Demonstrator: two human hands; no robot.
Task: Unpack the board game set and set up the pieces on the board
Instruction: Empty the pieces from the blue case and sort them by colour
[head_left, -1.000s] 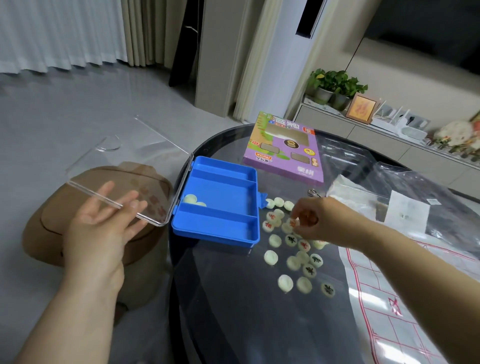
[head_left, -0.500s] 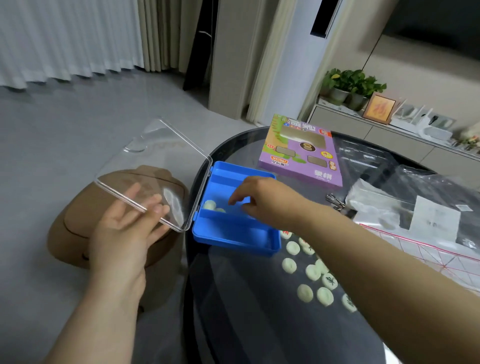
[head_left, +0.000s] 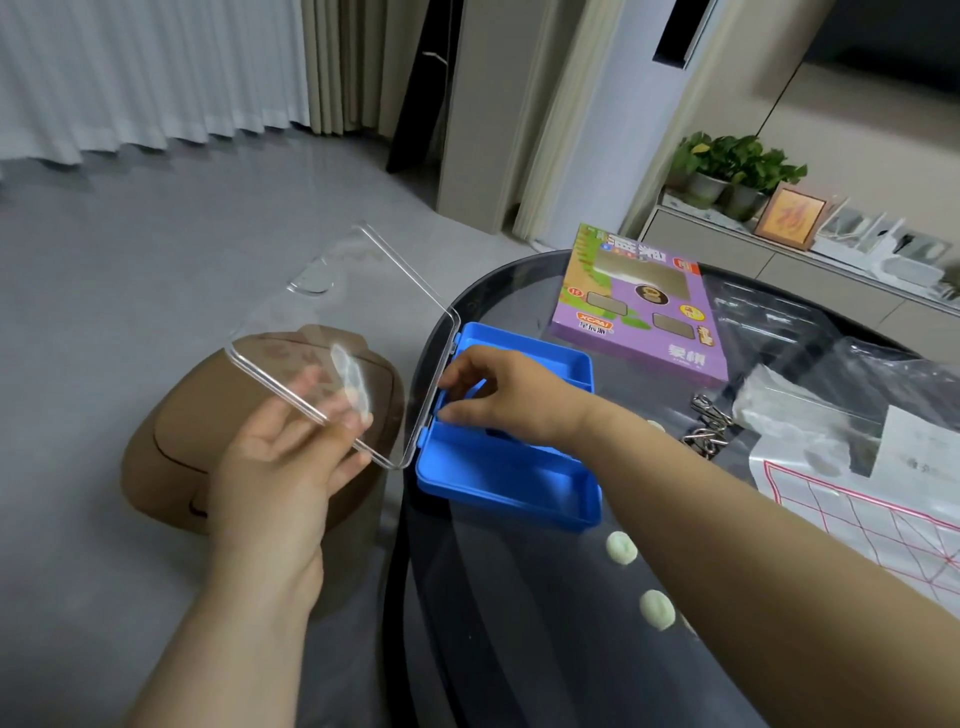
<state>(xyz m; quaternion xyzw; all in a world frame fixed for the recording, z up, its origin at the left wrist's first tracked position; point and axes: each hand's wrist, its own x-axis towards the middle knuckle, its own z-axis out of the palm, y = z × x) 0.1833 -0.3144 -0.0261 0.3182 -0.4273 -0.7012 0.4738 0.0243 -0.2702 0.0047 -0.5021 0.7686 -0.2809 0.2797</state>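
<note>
A blue compartment tray (head_left: 519, 483) sits open at the left edge of the dark glass table (head_left: 519, 649). Its clear hinged lid (head_left: 363, 291) hangs out over the floor. My left hand (head_left: 291, 457) lies under the lid's outer edge, its straight fingers supporting it. My right hand (head_left: 498, 395) reaches into the tray's middle compartment with its fingers bent down. Any pieces beneath it are hidden. Two pale green round pieces (head_left: 621, 548) lie loose on the glass in front of the tray. The white board sheet (head_left: 883, 525) with red grid lines lies at the right.
The purple game box (head_left: 644, 306) lies behind the tray. A crumpled plastic bag (head_left: 810, 405), a white paper slip (head_left: 919, 447) and small metal clips (head_left: 706, 421) lie beside the board sheet. A brown stool (head_left: 171, 457) stands on the floor under the lid.
My right hand left the loose pieces on the table and moved left into the blue tray. The left hand stayed under the lid. The camera turned left.
</note>
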